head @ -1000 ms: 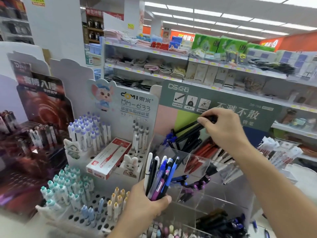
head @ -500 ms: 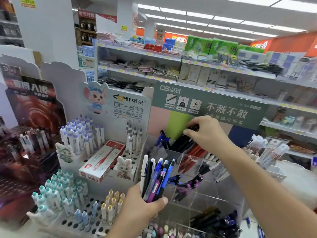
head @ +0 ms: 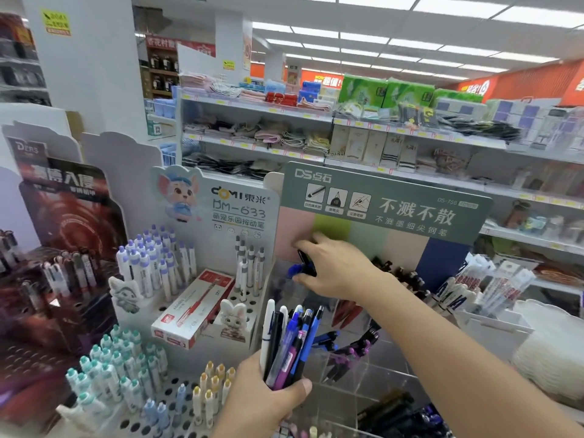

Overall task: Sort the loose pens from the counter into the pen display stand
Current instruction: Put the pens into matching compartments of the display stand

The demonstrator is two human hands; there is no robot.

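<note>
My left hand (head: 262, 399) grips a bundle of loose pens (head: 289, 339), white, black, blue and purple, held upright low in the middle. My right hand (head: 336, 270) reaches into the back left compartment of the clear acrylic pen display stand (head: 382, 368) under its green header sign (head: 379, 200). It pinches black pens (head: 306, 262) whose lower ends are hidden behind the hand. Blue pens (head: 294, 270) stand in that same compartment, just left of my fingers. Red pens (head: 346, 311) and purple pens (head: 357, 349) fill compartments below my forearm.
A white perforated stand (head: 177, 403) at left holds teal, purple and yellow capped pens, a red-and-white pen box (head: 192, 311) and a bunny figure (head: 232, 317). A dark display (head: 63, 254) stands far left. Packaged pens (head: 486, 286) and a white stack (head: 550, 352) sit right. Store shelves run behind.
My right hand has moved down and left with the black pens, from above the stand into its back left compartment. My left hand keeps the bundle in the same place.
</note>
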